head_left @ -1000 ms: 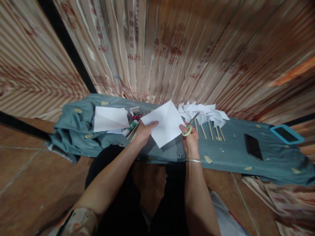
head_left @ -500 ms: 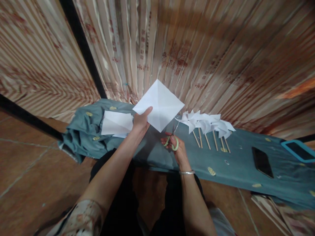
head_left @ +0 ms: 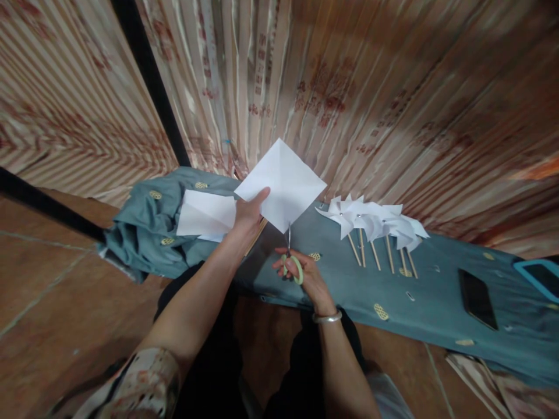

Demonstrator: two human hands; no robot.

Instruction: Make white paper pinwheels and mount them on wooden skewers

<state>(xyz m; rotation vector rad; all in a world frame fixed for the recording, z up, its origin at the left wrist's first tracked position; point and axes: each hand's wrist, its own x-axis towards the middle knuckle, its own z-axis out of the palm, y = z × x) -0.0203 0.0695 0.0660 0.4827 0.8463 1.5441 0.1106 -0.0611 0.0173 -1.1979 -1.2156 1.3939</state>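
A white square sheet of paper (head_left: 290, 180), creased down its middle, is held up by its left side in my left hand (head_left: 252, 210), thumb on top. My right hand (head_left: 308, 276) has its fingers in the pale green handles of a pair of scissors (head_left: 293, 266). The scissor blades point up at the paper's lowest corner and overlap it. To the right lie several white paper pinwheels (head_left: 369, 221) on wooden sticks, side by side. More white paper (head_left: 205, 214) rests left of my left hand. Part of a wooden stick (head_left: 255, 238) shows beneath that hand.
A green-grey cloth (head_left: 349, 299) with yellow prints covers the long surface, bunched up at its left end. A black phone (head_left: 477, 298) and a blue-framed device (head_left: 541, 278) lie at the right. Striped curtains hang behind, with a dark pole (head_left: 151, 81) at the left.
My right hand has moved left with the scissors, bringing the blades to the paper's bottom corner. The paper stays nearly still in my left hand. The view has shifted slightly.
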